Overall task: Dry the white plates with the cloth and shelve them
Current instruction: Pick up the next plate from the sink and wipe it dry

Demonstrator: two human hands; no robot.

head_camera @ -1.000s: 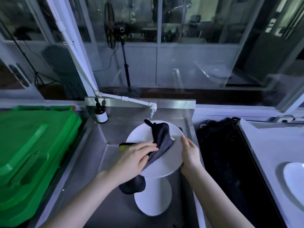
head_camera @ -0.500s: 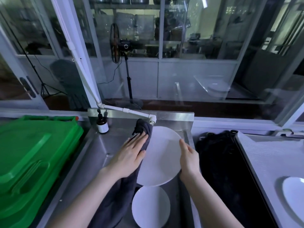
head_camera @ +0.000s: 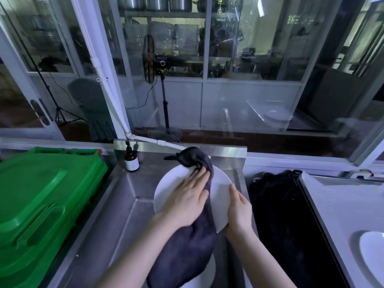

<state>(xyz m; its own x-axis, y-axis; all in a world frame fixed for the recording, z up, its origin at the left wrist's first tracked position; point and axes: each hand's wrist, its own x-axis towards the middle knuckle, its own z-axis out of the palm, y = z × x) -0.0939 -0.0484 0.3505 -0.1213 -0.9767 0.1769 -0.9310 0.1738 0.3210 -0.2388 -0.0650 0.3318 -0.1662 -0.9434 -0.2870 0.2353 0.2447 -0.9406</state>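
Left hand [head_camera: 187,202], fingers flat, presses grey cloth [head_camera: 187,252] onto white plate [head_camera: 166,190]; right hand [head_camera: 239,210] grips its rim; steel sink [head_camera: 124,204] below holds second plate [head_camera: 210,275].

Commercial kitchen, steel sink [head_camera: 124,204], stacked pots [head_camera: 158,3]

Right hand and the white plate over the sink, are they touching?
Touching. The head view shows the right hand holding the white plate by its right rim, with the thumb lying across the plate's face.
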